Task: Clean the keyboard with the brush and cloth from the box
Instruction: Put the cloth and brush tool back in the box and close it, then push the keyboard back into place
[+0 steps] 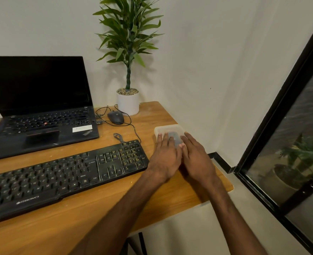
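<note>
Hands side by side: left hand [165, 159] and right hand [196, 159] lie flat on the lid [172, 128] of the translucent plastic box [156, 132], each grip slack, fingers straight, holding nothing. Something grey shows through the lid. The box sits on the tabletop [78, 227] just beside the Zebronics keyboard [60, 181]; laptop [41, 115] and mouse [115, 117] lie behind.

Left hand [165, 159] and right hand [196, 160] rest flat on translucent box [167, 128], just right of Zebronics keyboard [60, 179], on desk [96, 210].
</note>
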A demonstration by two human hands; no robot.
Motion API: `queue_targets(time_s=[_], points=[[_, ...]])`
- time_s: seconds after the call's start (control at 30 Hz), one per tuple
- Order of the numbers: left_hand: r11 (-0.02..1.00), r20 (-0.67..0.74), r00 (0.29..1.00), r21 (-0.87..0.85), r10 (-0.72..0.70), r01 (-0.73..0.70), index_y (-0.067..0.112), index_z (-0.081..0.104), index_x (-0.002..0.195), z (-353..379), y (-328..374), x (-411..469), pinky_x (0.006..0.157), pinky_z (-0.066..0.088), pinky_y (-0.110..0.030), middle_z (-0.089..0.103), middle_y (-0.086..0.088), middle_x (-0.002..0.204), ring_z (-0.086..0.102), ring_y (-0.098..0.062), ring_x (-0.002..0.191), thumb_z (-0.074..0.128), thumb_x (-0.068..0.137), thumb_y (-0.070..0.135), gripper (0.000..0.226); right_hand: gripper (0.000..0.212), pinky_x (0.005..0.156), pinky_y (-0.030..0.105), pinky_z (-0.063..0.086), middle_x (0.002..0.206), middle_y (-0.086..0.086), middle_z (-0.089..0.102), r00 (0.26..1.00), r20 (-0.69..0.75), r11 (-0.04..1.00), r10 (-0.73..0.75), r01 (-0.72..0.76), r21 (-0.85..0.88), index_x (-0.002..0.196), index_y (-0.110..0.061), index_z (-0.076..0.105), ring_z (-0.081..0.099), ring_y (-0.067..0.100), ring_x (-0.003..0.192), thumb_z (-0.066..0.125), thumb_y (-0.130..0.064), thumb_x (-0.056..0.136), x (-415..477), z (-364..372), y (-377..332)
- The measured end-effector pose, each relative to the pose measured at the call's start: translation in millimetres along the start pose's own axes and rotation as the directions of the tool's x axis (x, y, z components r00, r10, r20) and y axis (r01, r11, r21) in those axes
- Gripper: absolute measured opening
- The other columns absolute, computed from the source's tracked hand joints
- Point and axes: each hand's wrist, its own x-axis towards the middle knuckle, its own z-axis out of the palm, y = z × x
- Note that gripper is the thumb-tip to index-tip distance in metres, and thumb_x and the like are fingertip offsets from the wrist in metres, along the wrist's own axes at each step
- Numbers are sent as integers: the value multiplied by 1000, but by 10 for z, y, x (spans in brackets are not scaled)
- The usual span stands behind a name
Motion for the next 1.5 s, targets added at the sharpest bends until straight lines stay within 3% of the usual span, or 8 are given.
queue_targets(time_s=[0.5, 0.67, 0.77, 0.93, 1.07, 1.33, 1.43, 1.5], points=[[986, -28, 999, 164, 20, -15, 6, 7, 158, -126, -145, 246, 125, 2, -37, -2, -11, 167, -2, -23, 154, 14, 108, 42, 62, 58, 121, 51, 15, 162, 3, 23, 999, 42, 990, -4, 10, -142, 153, -17, 30, 13, 25, 150, 13, -44, 104, 380, -2, 41], [999, -201, 979, 35, 35, -29, 10, 10, 159, -522, -340, -196, 125, 5, -34, 1, -7, 167, 1, -20, 154, 24, 107, 45, 64, 53, 120, 38, 20, 159, -1, 29, 979, -195, 986, -68, 96, 138, 151, -17, 33, 19, 17, 149, 31, -43, 105, 62, -54, -574], [1000, -296, 955, -15, -30, 27, 17, 10, 159, -775, -678, -694, 122, 9, -36, 0, 1, 167, 1, -14, 153, 26, 104, 53, 68, 53, 116, 35, 29, 153, -1, 40, 994, -104, 927, -37, 73, 367, 149, -18, 38, 34, 14, 142, 40, -42, 103, -144, 107, -1043], [975, -415, 885, -19, -210, 222, 20, 12, 159, -1153, -1414, -1570, 121, 17, -44, 2, 3, 167, 2, -13, 152, 26, 99, 57, 72, 44, 98, 26, 37, 129, -6, 53, 994, 113, 903, -5, -44, 428, 138, -15, 47, 48, 13, 122, 45, -40, 102, -129, 430, -1365], [902, -431, 810, -24, -398, 430, 12, 14, 158, -1293, -2070, -2081, 122, 19, -47, 3, -5, 167, 3, -21, 153, 19, 89, 66, 88, 67, 112, 48, 34, 146, 14, 43, 977, 191, 961, 96, -141, 239, 145, -10, 37, 39, 31, 136, 39, -57, 98, -10, 761, -1360], [724, -429, 613, -163, -663, 670, -2, 12, 155, -1157, -2643, -2452, 123, 12, -47, 12, -26, 162, 10, -36, 151, 16, 94, 68, 93, 66, 108, 50, 39, 142, 13, 50, 979, 104, 973, 173, -187, 139, 143, -8, 40, 43, 33, 131, 38, -56, 98, -50, 839, -1505], [647, -436, 509, -267, -742, 714, 1, 26, 149, -1216, -2751, -2471, 113, 33, -56, 38, -29, 149, 37, -43, 137, 14, 90, 74, 95, 60, 101, 49, 46, 130, 8, 59, 979, 96, 951, 178, -196, 239, 134, -12, 50, 51, 29, 123, 38, -57, 97, -68, 848, -1485], [666, -442, 521, -294, -730, 685, 6, 39, 139, -1224, -2844, -2515, 101, 45, -56, 55, -24, 132, 52, -41, 120, 12, 87, 79, 93, 54, 96, 49, 49, 119, 3, 65, 977, 93, 913, 194, -215, 346, 125, -16, 56, 58, 25, 113, 39, -57, 95, -74, 848, -1470]])
